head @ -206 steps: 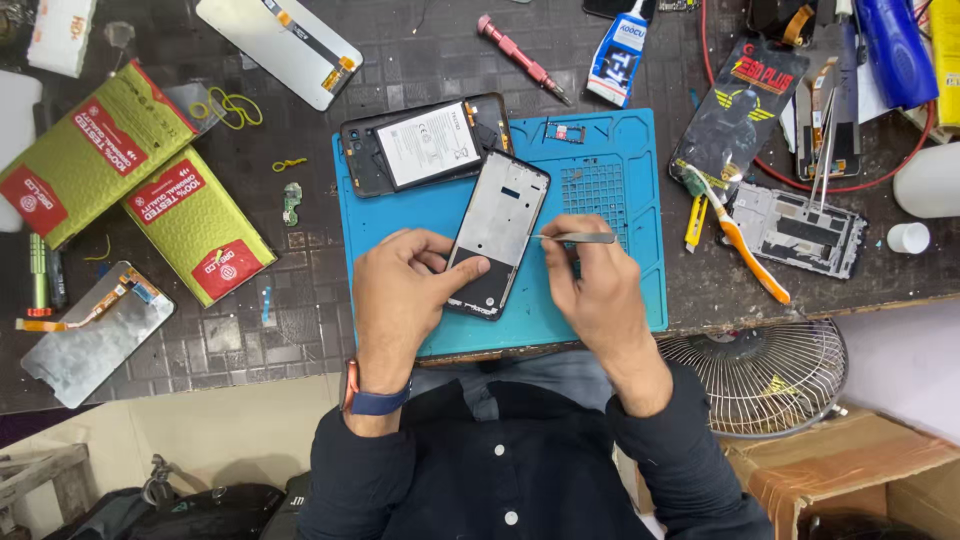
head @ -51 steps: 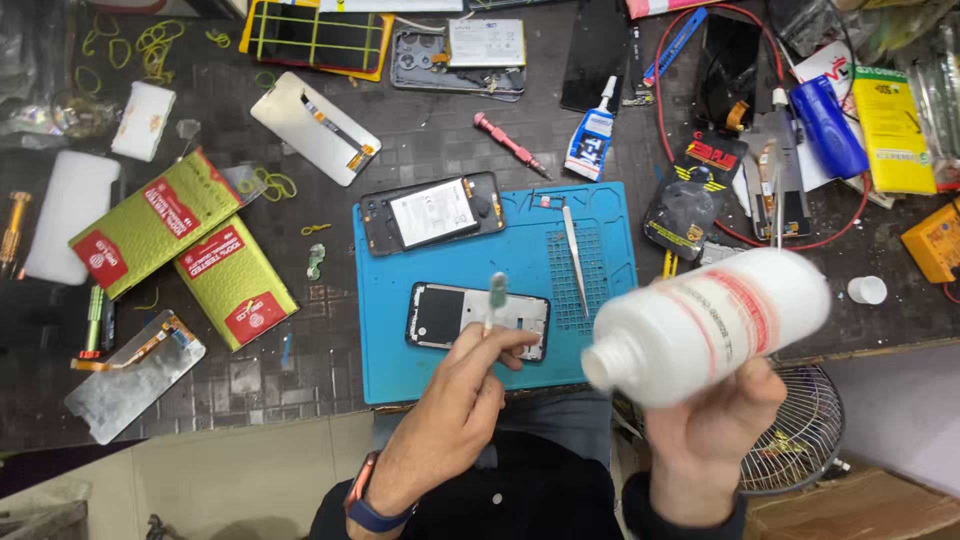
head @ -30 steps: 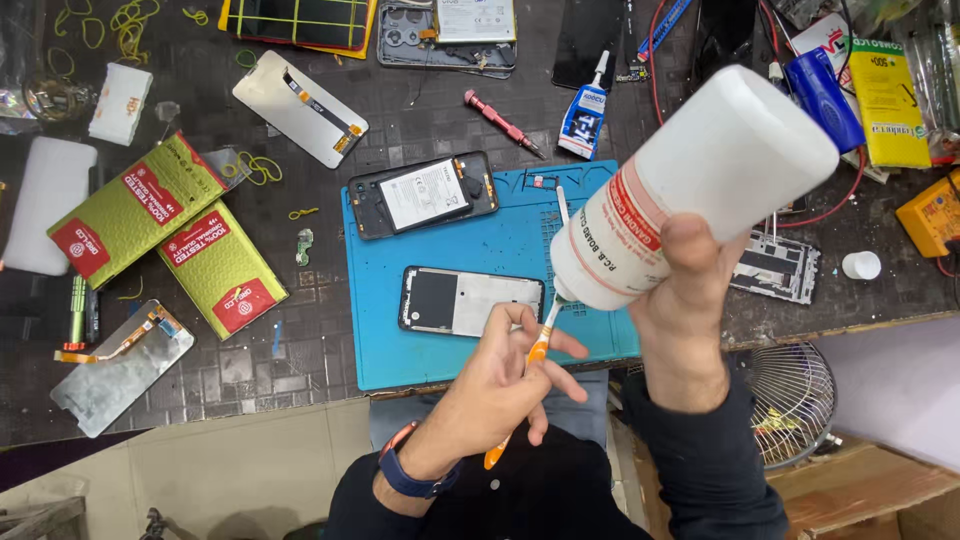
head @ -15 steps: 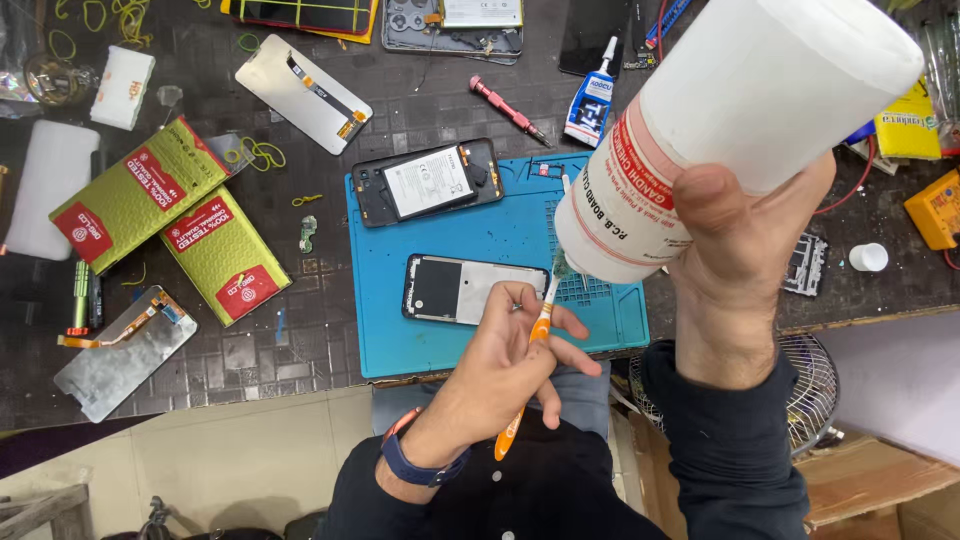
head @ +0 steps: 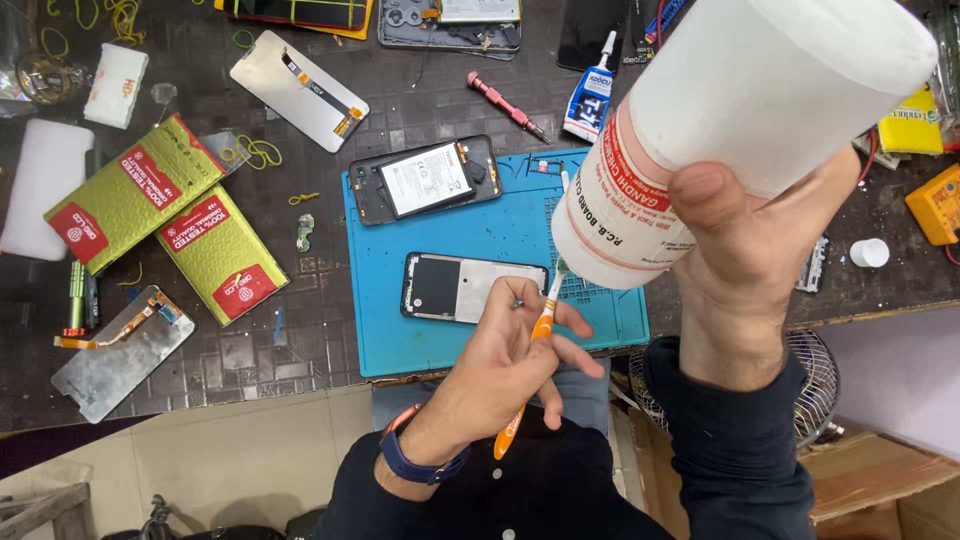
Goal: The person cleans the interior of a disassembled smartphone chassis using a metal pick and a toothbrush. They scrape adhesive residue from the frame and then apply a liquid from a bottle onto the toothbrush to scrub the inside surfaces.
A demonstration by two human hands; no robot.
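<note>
The right hand [head: 760, 230] gripped a tilted white bottle [head: 740, 120], its mouth hidden against the brush head. The left hand [head: 500, 365] was closed around an orange-handled brush [head: 530, 375]. The bottle blocked the blue mat's [head: 400, 330] far right corner; the phone frame [head: 470, 287] lay just left.

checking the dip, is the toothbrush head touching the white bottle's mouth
Touching: the head view shows the toothbrush tip meeting the tilted white bottle at its mouth, no gap visible.
</note>
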